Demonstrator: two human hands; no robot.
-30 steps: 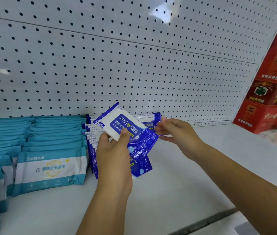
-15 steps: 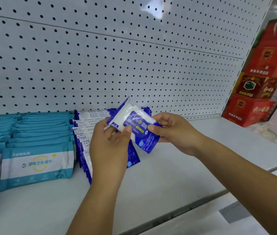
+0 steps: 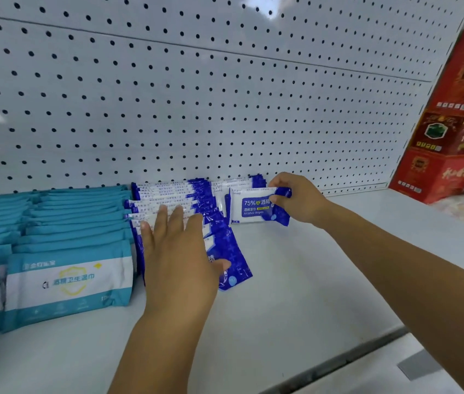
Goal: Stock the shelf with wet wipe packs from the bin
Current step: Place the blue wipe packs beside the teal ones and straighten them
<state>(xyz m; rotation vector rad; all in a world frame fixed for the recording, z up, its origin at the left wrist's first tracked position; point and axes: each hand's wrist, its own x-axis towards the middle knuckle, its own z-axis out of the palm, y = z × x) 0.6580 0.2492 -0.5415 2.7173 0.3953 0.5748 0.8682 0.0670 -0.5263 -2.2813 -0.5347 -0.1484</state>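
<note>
1. The blue wipe pack (image 3: 256, 207) stands on edge on the shelf (image 3: 324, 280), long axis running left-right, label facing out, just right of the leaning row of blue packs (image 3: 174, 191).
2. Right hand (image 3: 299, 199) is the one on it: fingers (image 3: 279, 182) pinch its right end.
3. Left hand (image 3: 179, 251) lies flat on that row, fingers spread wide, gripping nothing.
4. My guess, the pack just needs nudging back against the few behind it.
</note>
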